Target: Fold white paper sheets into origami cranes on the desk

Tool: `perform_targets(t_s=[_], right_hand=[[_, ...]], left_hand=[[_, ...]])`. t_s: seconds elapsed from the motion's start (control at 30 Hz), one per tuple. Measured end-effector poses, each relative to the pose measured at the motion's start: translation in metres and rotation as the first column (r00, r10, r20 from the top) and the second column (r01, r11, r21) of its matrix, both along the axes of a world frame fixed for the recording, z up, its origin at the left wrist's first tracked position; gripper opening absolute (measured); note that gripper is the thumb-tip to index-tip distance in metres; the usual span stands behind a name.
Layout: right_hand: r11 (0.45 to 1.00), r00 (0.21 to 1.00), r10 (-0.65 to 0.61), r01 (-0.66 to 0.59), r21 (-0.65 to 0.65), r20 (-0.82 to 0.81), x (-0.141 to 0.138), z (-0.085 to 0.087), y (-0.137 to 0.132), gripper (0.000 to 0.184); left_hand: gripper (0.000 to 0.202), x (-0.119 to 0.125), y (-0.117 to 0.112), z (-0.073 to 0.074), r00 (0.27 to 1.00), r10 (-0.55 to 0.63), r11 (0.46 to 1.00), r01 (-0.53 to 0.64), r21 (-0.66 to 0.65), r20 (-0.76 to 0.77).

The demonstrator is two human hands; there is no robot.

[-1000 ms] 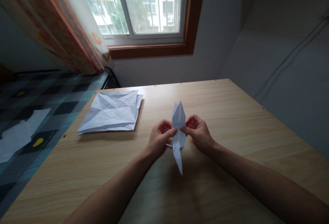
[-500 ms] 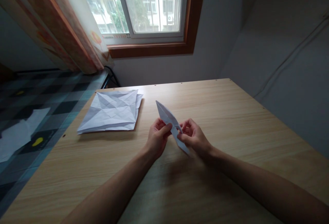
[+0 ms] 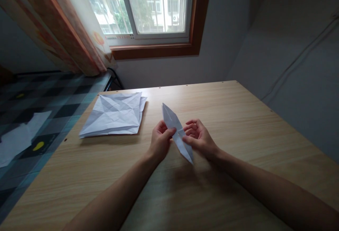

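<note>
A narrow, pointed piece of folded white paper is held just above the wooden table, slanting from upper left to lower right. My left hand pinches its left edge near the middle. My right hand grips the right edge with thumb and fingertips, the other fingers curled loosely.
A stack of creased white square sheets lies on the table to the left of my hands. Left of the table is a checkered bed cover with white paper on it. A curtain and a window stand behind; a grey wall runs along the right.
The folded paper went from upright, with a loose flap below, to a flattened slanting strip. Over the last half second it has barely shifted, and my right fingers have opened out slightly.
</note>
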State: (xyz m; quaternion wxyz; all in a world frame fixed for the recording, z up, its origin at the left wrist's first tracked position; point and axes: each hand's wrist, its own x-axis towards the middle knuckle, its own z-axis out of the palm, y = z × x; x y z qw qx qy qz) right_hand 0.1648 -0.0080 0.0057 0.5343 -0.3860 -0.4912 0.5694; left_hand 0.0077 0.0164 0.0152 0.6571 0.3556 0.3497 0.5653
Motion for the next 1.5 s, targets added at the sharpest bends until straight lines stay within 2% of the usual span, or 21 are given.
perform_targets(t_s=[0.17,0.3,0.43,0.77,0.87,1.03,1.17,1.3,1.4,1.5], right_hand=[[1.0,0.997,-0.006,0.004,-0.019,-0.076,-0.002,-0.001,0.002,0.043],[0.998,0.989,-0.008,-0.001,-0.064,-0.145,-0.001,-0.002,0.005,0.043],[0.993,0.977,0.038,-0.06,-0.098,-0.21,0.0,-0.003,0.005,0.042],[0.979,0.955,0.052,-0.106,-0.172,-0.292,-0.003,0.002,0.0,0.042],[0.981,0.957,0.019,-0.073,-0.178,-0.289,-0.003,0.004,0.001,0.04],[0.975,0.957,-0.123,0.067,-0.214,-0.261,0.001,0.004,0.006,0.036],[0.975,0.968,-0.138,0.095,-0.201,-0.211,0.006,0.001,0.01,0.032],[0.985,0.987,-0.109,0.092,-0.143,-0.121,0.008,0.002,0.009,0.027],[0.988,0.992,-0.101,0.091,-0.125,-0.072,0.008,0.004,0.008,0.026],[0.987,0.995,-0.091,0.084,-0.138,-0.049,0.009,0.005,0.008,0.025]], left_hand=[[0.026,0.003,-0.005,-0.004,0.984,-0.149,0.984,0.158,0.085,-0.1],[0.029,0.002,-0.004,-0.006,0.987,-0.145,0.987,0.149,0.063,-0.065],[0.031,0.001,-0.004,-0.005,0.988,-0.149,0.988,0.15,0.038,-0.029],[0.032,-0.003,-0.003,-0.01,0.974,-0.209,0.976,0.213,0.041,-0.084],[0.032,-0.002,-0.002,-0.013,0.979,-0.163,0.984,0.17,0.045,-0.12],[0.036,0.002,-0.002,-0.011,0.989,-0.012,0.995,0.027,0.1,-0.145],[0.044,0.003,-0.006,-0.008,0.962,-0.017,0.984,0.065,0.168,-0.272],[0.027,0.001,-0.006,-0.011,0.879,-0.009,0.97,0.123,0.209,-0.476],[0.018,0.0,-0.004,-0.013,0.866,0.017,0.97,0.108,0.219,-0.501],[0.023,0.0,-0.004,-0.013,0.882,0.012,0.971,0.102,0.214,-0.472]])
